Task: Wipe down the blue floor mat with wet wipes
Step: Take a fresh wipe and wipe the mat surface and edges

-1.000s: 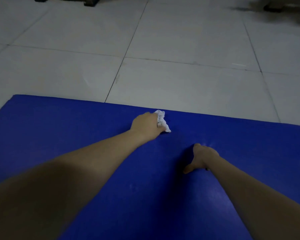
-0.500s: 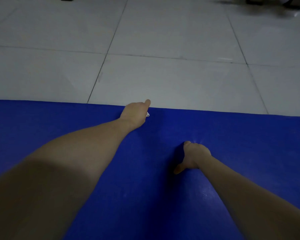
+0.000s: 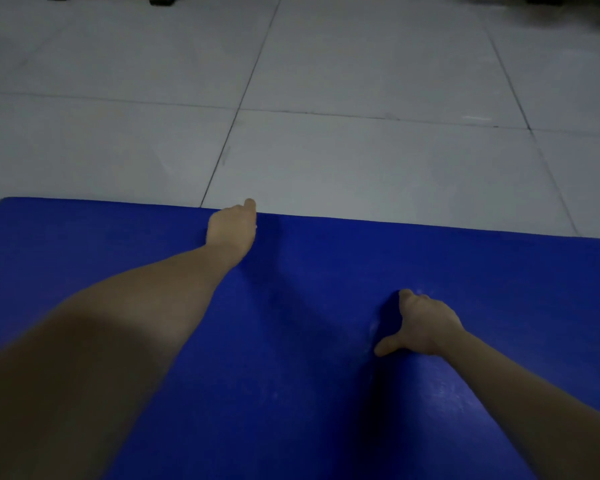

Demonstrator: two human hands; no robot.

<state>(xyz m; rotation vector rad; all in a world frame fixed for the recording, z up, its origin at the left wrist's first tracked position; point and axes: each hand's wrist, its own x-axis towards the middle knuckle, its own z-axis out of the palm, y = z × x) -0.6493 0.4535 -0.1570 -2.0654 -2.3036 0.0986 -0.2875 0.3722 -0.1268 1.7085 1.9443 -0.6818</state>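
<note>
Your view looks down along both bare forearms onto the blue floor mat [image 3: 309,358], which lies flat on a pale tiled floor [image 3: 361,161] and fills the lower half of the view. Your left hand [image 3: 232,225] is stretched out to the mat's far edge, with one fingertip poking just past it over the tiles. The wet wipe cannot be seen, so it is most likely under that palm, and you cannot tell whether the fingers are clamped on it. Your right hand [image 3: 420,323] is planted on the mat nearer to you, well apart from the left, with the thumb splayed and nothing held, seemingly bracing you. This looks like the far end of a wiping stroke. The next move probably calls for drawing the left hand back toward you with steady downward pressure, shifted sideways onto an unwiped strip. Compared with a second ago, the left hand has travelled forward from mid-mat to the edge, the white wipe that showed beyond the fingers is now hidden, and the right hand has stayed put.
</note>
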